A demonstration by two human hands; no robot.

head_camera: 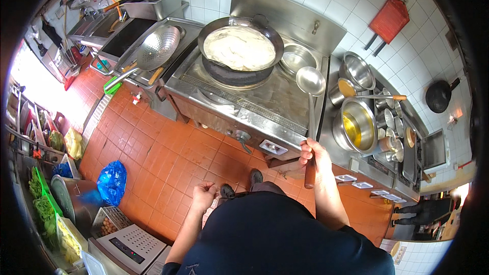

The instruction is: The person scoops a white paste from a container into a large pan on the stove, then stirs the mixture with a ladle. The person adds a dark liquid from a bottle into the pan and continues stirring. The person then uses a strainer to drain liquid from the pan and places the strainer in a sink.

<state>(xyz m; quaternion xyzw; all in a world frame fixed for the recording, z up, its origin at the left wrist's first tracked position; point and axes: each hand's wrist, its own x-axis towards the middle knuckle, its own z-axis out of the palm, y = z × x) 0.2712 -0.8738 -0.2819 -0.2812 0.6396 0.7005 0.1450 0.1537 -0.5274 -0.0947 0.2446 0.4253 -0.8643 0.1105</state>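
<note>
My right hand (316,152) grips the wooden handle of a long metal ladle (311,81), whose bowl is over the right side of the steel range beside a round metal pan (299,59). My left hand (205,195) hangs over the floor with its fingers curled and touches no object; whether anything small is between them cannot be told. A large wok (279,47) on the burner holds a pale, creamy mass (240,48). To its left, a perforated metal strainer (158,47) lies on a steel tray.
Steel bowls, one with yellow liquid (352,129), and several metal pots stand on the right counter. A blue plastic bag (112,182) lies on the tiled floor near a large metal pot (68,198) and an egg crate (109,223). Another person (424,212) stands at far right.
</note>
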